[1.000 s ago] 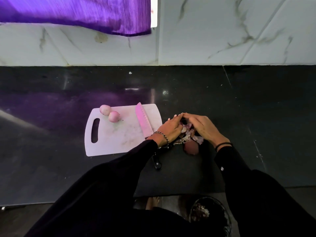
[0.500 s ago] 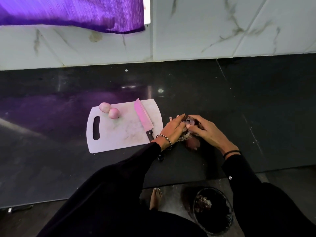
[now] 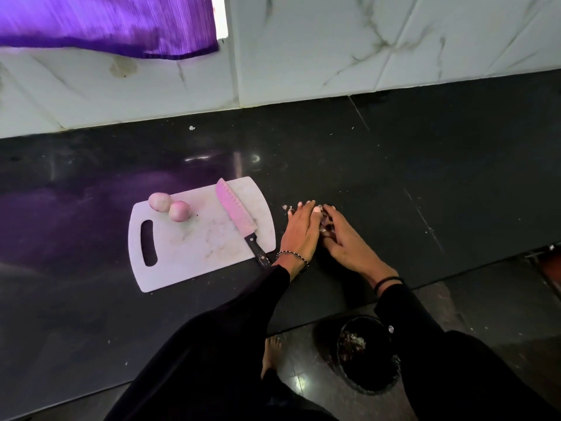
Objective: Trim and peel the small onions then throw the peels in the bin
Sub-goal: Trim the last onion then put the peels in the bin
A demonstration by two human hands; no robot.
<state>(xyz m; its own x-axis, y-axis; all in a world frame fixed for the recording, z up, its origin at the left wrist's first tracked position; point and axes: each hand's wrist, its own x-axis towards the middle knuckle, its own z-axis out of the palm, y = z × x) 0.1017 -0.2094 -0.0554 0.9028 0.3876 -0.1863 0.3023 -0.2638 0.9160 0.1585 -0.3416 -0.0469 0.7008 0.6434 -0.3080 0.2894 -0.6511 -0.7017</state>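
Right of the board (image 3: 194, 247), left hand (image 3: 299, 233) and right hand (image 3: 347, 243) press flat-fingered against the peels (image 3: 325, 223); lifted so, loose scraps could spill.

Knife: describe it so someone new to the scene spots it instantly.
On the black countertop lies a white cutting board. Along its right side the knife lies diagonally, black handle sticking past the near edge. Its long pink blade sets it apart from the two round onions at the board's far left.
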